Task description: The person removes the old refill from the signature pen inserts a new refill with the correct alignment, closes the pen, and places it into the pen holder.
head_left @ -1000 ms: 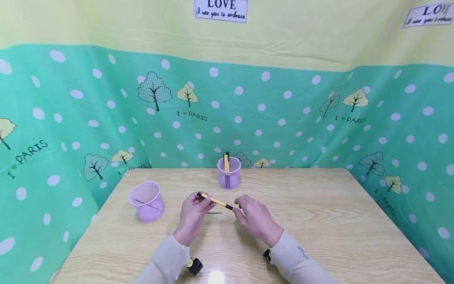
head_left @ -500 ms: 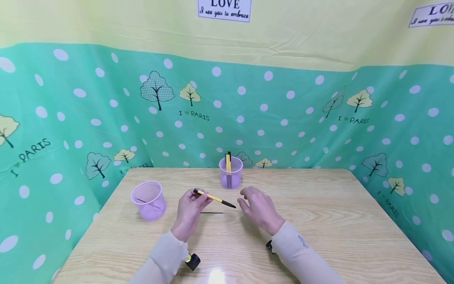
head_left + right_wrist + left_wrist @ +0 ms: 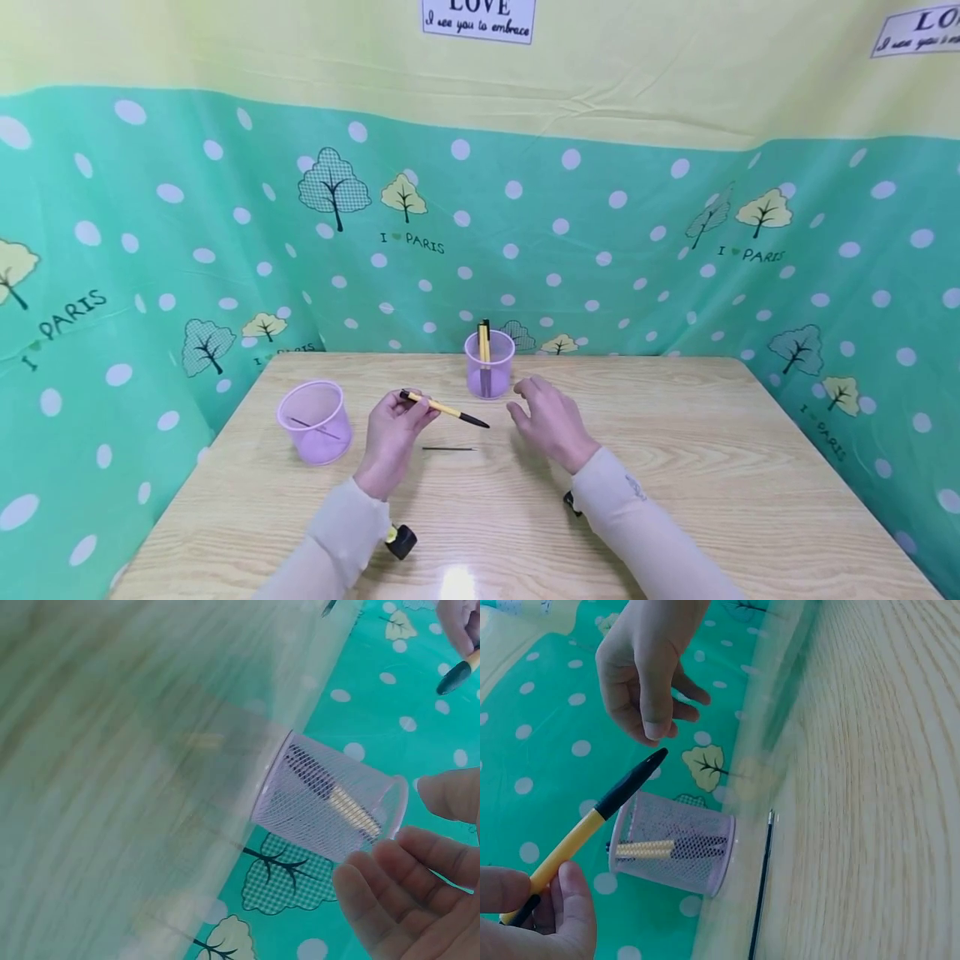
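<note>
A yellow ballpoint pen [image 3: 444, 407] with a black tip section and black clip is pinched between the thumb and fingers of my left hand [image 3: 392, 433]. It slants down to the right above the table. My right hand [image 3: 553, 423] hovers to the right of the pen's tip, fingers loosely bent and apart, holding nothing. On the table below the pen lies a thin dark pen refill [image 3: 448, 449]. Behind the hands stands a purple mesh pen cup [image 3: 490, 385] with yellow-and-black pens [image 3: 484, 342] upright in it.
At the left of the wooden table [image 3: 697, 467] stands another purple mesh cup [image 3: 317, 442], with a thin dark refill [image 3: 313, 427] leaning inside. A green dotted curtain [image 3: 600, 250] borders the table's back and sides.
The right hand has let go of the pen's tip end and drawn away to the right. The left hand has moved slightly left and up with the pen.
</note>
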### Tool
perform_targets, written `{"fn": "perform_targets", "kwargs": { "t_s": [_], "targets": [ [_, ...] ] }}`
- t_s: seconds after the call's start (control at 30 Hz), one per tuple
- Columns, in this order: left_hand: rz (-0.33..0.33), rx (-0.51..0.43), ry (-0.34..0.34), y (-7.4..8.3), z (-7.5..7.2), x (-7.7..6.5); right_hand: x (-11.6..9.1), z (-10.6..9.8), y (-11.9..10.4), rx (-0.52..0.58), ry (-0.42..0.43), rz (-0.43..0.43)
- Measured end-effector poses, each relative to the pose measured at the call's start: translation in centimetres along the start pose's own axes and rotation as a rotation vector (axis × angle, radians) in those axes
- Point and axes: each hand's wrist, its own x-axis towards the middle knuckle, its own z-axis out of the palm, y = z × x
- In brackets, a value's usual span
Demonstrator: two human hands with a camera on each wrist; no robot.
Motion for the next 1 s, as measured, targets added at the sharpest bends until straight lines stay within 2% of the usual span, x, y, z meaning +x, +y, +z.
{"fn": "perform_targets", "kwargs": {
  "t_s": [0.5, 0.73, 1.0],
  "targets": [
    [0.047, -0.002, 0.047, 1.2, 0.6, 0.8, 2.1, 1.2, 2.0, 0.072, -0.076, 0.143],
    [0.087, 0.006, 0.070, 1.6, 0.7, 1.3, 3.1, 2.0, 2.0, 0.202, -0.090, 0.225],
    [0.111, -0.006, 0.067, 1.9, 0.8, 1.7, 4.3, 3.2, 2.1, 0.352, -0.100, 0.347]
  ]
}}
